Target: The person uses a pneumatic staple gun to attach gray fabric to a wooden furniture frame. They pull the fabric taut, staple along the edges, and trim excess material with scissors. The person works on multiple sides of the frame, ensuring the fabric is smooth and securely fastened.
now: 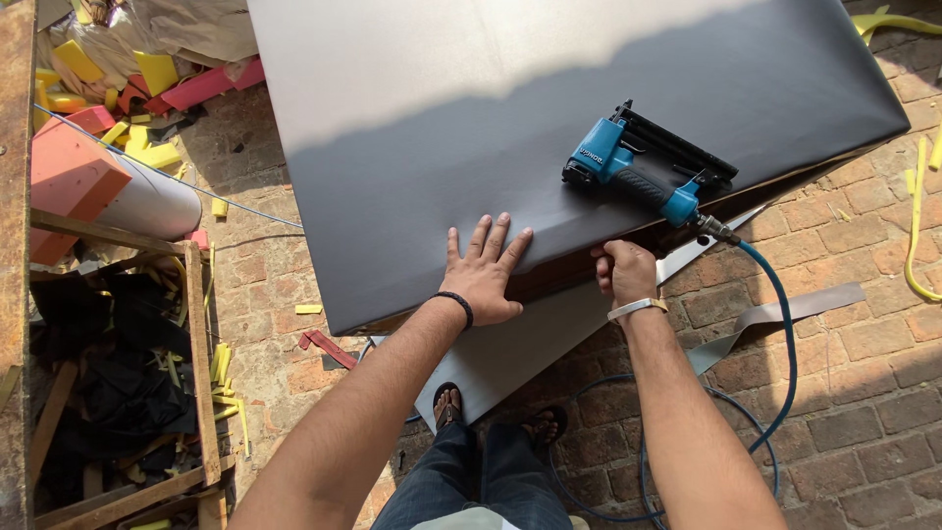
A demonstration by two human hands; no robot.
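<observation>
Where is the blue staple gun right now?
In the head view, the blue staple gun lies on the black panel, right of centre, just above the right hand.

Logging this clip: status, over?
Left hand flat on black sheet. Right hand gripping sheet edge. Stapler lies beside, untouched.

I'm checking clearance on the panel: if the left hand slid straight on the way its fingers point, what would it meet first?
Likely nothing: the left hand points up across the bare dark covered panel; the blue staple gun lies off to the right.
</observation>
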